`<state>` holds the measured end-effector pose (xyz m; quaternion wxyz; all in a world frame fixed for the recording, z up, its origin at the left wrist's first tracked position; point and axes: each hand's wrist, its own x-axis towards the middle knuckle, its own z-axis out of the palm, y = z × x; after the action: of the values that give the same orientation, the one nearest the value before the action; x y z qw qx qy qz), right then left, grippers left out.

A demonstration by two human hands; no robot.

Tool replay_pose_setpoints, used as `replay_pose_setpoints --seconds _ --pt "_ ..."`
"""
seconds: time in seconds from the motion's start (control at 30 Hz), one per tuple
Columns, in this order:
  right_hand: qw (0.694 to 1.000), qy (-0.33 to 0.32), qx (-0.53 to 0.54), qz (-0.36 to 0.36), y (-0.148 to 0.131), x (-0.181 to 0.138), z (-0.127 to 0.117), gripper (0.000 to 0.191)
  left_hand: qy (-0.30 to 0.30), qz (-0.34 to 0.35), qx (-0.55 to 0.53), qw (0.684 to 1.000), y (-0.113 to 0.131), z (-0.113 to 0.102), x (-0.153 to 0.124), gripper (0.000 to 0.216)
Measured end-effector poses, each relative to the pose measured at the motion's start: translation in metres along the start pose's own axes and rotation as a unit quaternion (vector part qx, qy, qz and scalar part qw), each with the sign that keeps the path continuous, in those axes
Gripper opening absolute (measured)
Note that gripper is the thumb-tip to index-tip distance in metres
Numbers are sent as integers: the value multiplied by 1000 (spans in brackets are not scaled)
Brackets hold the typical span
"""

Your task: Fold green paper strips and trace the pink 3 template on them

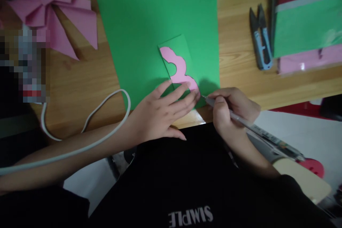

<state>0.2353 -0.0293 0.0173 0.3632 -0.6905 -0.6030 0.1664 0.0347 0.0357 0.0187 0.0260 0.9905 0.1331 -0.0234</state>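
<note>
My left hand (pixel 162 112) lies flat with its fingers spread, the fingertips pressing on a wavy pink paper cutout (pixel 177 65). Under that cutout is a small green paper piece (pixel 187 48), which rests on a large green sheet (pixel 149 10). A dark line runs along the cutout's edge. In my right hand (pixel 229 108) is a pen (pixel 240 119) with a clear barrel. Its tip sits beside the lower right end of the pink cutout; whether it touches the paper I cannot tell.
A pink paper bow (pixel 46 3) lies at the upper left. Thread snips (pixel 262 39) stand to the right, near packs of coloured paper (pixel 307 28). A white cable (pixel 125 108) loops over my left forearm. The wooden table's (pixel 240 92) front edge is close to my body.
</note>
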Motion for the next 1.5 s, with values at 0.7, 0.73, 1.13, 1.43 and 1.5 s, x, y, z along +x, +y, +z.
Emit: replay_pose_setpoints --seconds 0.7,0.73,1.13,1.43,1.5 --pt "998 28 52 17 -1 -13 1 17 -27 -15 -48 998 -3 2 -4 88" --pt "998 28 50 20 -2 -13 1 17 -31 -15 -50 998 -3 0 -4 88" --pt "999 16 27 11 -2 -9 3 20 -46 -8 -61 997 -4 -8 -1 90" --pt "999 -7 26 -20 -5 -7 1 19 -49 -4 -56 997 -5 -11 1 87" --pt "999 -14 24 -22 -6 -6 0 19 -54 -2 -57 997 -5 -11 1 88"
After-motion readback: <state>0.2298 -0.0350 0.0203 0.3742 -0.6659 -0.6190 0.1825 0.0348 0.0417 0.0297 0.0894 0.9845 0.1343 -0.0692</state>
